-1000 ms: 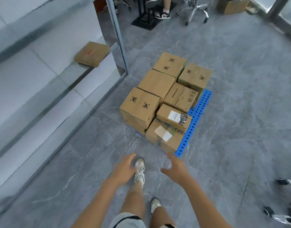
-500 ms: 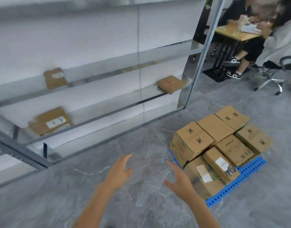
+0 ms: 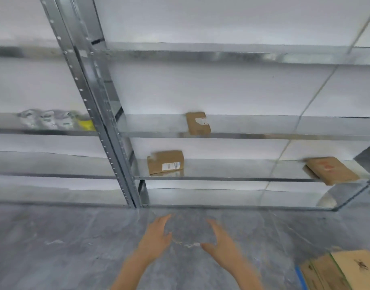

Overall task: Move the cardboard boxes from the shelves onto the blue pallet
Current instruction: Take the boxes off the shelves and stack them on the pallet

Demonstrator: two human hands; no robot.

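While left hand (image 3: 156,237) and right hand (image 3: 221,241) hover spread and empty at lower centre, three flat rectangular cardboard boxes (image 3: 165,162) rest on galvanised steel shelves (image 3: 232,178) at frame centre and right.

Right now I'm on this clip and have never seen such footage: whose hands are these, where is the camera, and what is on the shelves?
The camera sits on a person's head, looking forward and down, so the two bare arms reaching in from below are that person's own. The left hand and right hand are open and hold nothing, hovering above the grey floor. Ahead stands a metal shelving rack. Three cardboard boxes remain on it: a small box on a higher shelf, a labelled box below it, and a flat box at the right end. At bottom right, stacked boxes sit on the blue pallet.
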